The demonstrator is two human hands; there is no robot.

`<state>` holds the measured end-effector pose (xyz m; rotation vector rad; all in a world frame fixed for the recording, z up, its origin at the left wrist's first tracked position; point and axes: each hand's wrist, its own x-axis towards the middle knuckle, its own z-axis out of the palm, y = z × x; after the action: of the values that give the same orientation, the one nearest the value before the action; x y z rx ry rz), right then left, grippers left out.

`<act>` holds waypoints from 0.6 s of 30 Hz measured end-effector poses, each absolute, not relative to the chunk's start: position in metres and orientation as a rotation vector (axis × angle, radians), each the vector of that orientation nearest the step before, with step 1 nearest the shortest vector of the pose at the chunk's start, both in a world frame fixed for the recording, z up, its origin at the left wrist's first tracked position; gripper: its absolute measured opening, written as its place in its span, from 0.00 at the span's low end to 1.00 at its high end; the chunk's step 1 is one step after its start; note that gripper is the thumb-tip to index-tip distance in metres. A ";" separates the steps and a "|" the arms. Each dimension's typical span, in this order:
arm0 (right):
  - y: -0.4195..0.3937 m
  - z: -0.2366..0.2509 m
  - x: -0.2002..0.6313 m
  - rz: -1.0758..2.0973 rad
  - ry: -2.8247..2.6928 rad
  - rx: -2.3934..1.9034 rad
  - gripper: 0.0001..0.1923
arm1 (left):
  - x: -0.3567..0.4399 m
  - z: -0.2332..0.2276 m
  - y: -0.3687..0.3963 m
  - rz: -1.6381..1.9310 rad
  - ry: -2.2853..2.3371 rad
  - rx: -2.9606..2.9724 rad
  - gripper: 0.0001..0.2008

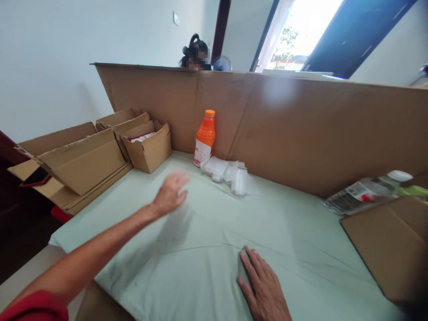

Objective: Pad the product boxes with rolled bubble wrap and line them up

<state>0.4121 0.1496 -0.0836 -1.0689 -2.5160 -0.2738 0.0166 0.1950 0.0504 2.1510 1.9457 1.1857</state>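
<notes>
My left hand [170, 191] is raised over the pale green cloth [207, 223] at left of centre, blurred at the fingertips. Its thumb stands apart from the fingers, and I see nothing in it. Lying flat on the cloth near the front edge is my right hand [262, 283], fingers stretched out and holding nothing. Beyond the left hand, an orange bottle [205, 138] with an orange cap and white label stands upright against the cardboard. Beside its base lie several clear plastic bags [234, 174] in a loose pile.
A tall cardboard panel [284, 129] runs along the back. Open cardboard boxes [83, 156] stand at left, a small one [149, 149] containing white and red items. At right, a clear bottle [364, 194] lies tilted behind a cardboard piece [391, 245]. A person's head [195, 53] shows beyond the panel.
</notes>
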 end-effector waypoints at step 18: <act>0.156 -0.070 0.406 -0.330 -2.587 -1.059 0.30 | -0.117 0.111 0.274 1.268 2.410 1.696 0.27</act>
<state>0.4063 0.1561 -0.0702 -1.0586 -2.5872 -0.3296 -0.1166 0.2744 0.1112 1.6957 2.4103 1.2677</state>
